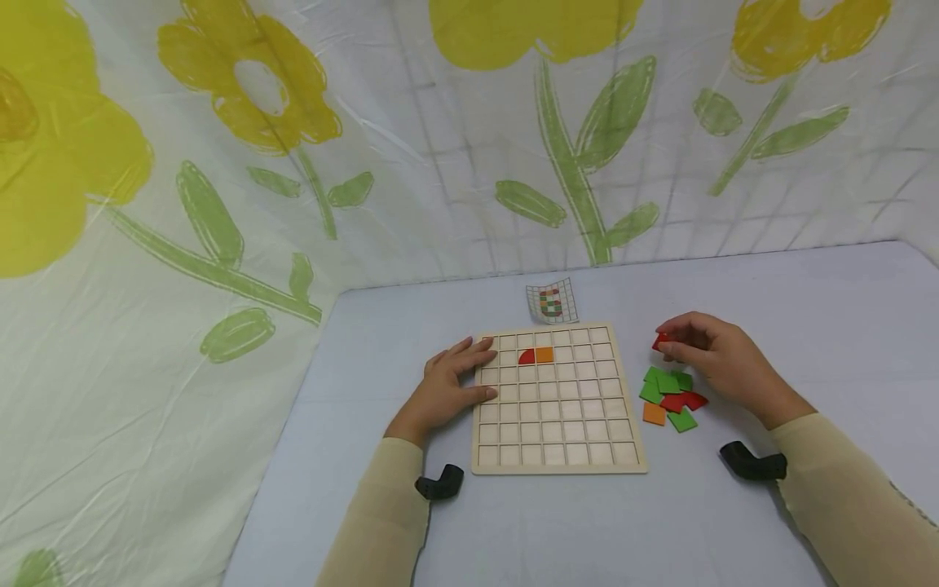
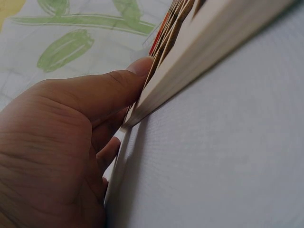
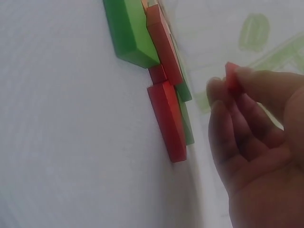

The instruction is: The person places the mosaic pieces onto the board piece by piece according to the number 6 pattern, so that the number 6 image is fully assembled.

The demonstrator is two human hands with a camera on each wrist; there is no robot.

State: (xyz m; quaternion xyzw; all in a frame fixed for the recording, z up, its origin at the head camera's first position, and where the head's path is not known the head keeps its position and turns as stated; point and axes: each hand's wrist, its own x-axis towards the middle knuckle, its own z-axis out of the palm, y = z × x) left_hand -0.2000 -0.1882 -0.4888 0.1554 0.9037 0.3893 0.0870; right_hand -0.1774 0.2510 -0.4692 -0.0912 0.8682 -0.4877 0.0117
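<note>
While the wooden grid board [image 1: 560, 392] is touched at its left edge by the left hand [image 1: 443, 391], a red tile [image 1: 659, 342] is pinched between thumb and fingers of the right hand [image 1: 722, 359]. Left hand: fingers extended and spread, thumb laid over the board's rim. Right hand: red tile partly covered by the fingers, so its full outline can't be told. It is held to the right of the board, just beyond the loose tiles and apart from them.

On the board, two tiles are set side by side in the second row from the far edge: a red rounded tile [image 1: 527, 357], with an orange square tile [image 1: 544, 355] directly to its right.

Loose tiles are bunched to the right of the board: green tiles [image 1: 666, 382] overlapped at the far end, red tiles [image 1: 672, 403] in the middle, a loose orange tile [image 1: 654, 414] at the near left, a separate green tile [image 1: 683, 421] at the near right.

A pattern sheet [image 1: 552, 302], printed with a grid and coloured blocks, is laid just past the board's far edge. Table [image 1: 587, 530] is backed by a flower-printed curtain [image 1: 411, 163]. Both wrists are fitted with black devices [image 1: 753, 462].
</note>
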